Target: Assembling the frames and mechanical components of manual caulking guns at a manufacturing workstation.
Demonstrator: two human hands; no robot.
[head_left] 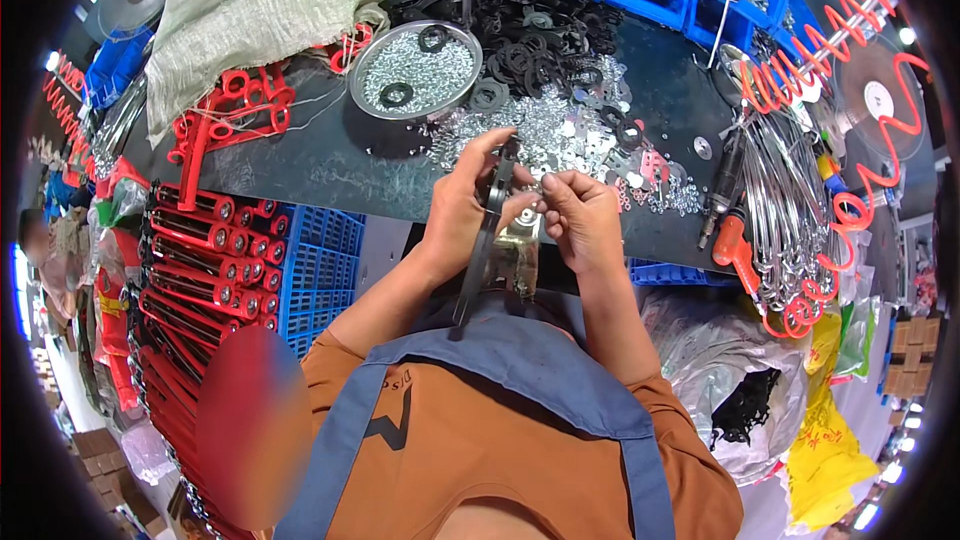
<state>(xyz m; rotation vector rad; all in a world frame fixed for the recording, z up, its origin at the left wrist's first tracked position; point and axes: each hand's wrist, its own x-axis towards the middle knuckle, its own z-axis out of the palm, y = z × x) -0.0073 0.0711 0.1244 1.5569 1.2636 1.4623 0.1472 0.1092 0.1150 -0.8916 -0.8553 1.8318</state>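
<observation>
My left hand [458, 208] is wrapped round a long, thin black part [479, 262], held edge-on in front of my apron above the table's near edge. Its lower end points down toward my lap. Close beside it, my right hand [590, 222] has thumb and forefinger pinched together, near my left fingertips. Whatever sits in that pinch is too small to make out. Below and between the hands stands a small metal fixture [522, 255]. Just beyond them lies a spread of loose washers, nuts and small metal plates [560, 125].
A steel bowl [358, 90] of small metal pieces stands beyond my hands, beside heaped black parts [520, 0]. Red frames [235, 120] and a woven sack [265, 10] lie left. At right are a power screwdriver [735, 245], hanging metal rods [790, 200] and a coiled red hose [800, 70].
</observation>
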